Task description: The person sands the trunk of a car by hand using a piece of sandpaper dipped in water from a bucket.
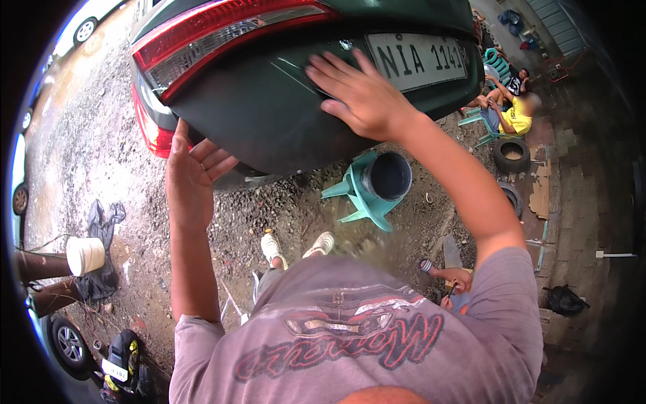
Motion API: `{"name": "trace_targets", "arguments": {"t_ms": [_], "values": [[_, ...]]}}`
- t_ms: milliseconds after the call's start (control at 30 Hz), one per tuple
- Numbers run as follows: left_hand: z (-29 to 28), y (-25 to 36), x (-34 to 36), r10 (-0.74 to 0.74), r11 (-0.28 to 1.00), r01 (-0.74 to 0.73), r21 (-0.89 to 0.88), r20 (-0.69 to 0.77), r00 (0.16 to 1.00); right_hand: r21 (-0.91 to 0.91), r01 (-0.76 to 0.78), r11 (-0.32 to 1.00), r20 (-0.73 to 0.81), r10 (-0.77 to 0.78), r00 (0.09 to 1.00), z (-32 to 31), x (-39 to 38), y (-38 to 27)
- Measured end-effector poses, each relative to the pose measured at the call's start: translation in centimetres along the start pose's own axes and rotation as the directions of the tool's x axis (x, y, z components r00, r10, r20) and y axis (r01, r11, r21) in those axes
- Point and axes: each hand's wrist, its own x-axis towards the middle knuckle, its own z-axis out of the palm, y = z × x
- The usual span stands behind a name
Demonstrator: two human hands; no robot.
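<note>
The dark green trunk lid of a car hangs in front of me, its outer face toward me. My right hand lies flat on it beside the licence plate, fingers stretched out. At the lid's lower left corner is my left hand, open, with the thumb pointing up along the edge and the fingers extended under it. Above that corner runs a red and clear tail light. Another red lamp sits behind the edge on the car body.
Below the lid, a dark bucket rests on a green plastic stool on wet gravel. A person in yellow sits at the right near tyres; another person is close by my right side. A white bucket stands left.
</note>
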Motion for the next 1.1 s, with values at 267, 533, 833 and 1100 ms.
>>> {"name": "trace_targets", "arguments": {"t_ms": [267, 533, 833, 1100], "values": [[0.0, 0.5, -0.1, 0.012, 0.999, -0.012, -0.037, -0.02, 1.0, -0.005, 0.015, 1.0, 0.097, -0.014, 0.995, -1.2, -2.9, 0.1], [-0.4, 0.3, 0.2, -0.003, 0.998, 0.004, -0.065, 0.008, 1.0, 0.003, 0.044, 0.999, -0.037, -0.044, 0.998, -0.1, 3.2, -0.5], [0.6, 0.2, 0.4, 0.001, 1.0, -0.001, -0.01, -0.011, 1.0, -0.002, -0.015, 1.0, 0.054, 0.015, 0.998, -1.0, -2.2, -0.6], [-1.7, -0.1, 0.0, 0.015, 0.995, -0.01, -0.103, 0.049, 0.999, 0.035, -0.022, 0.999, 0.036, 0.021, 0.999, 0.1, -0.8, -0.9]]}}
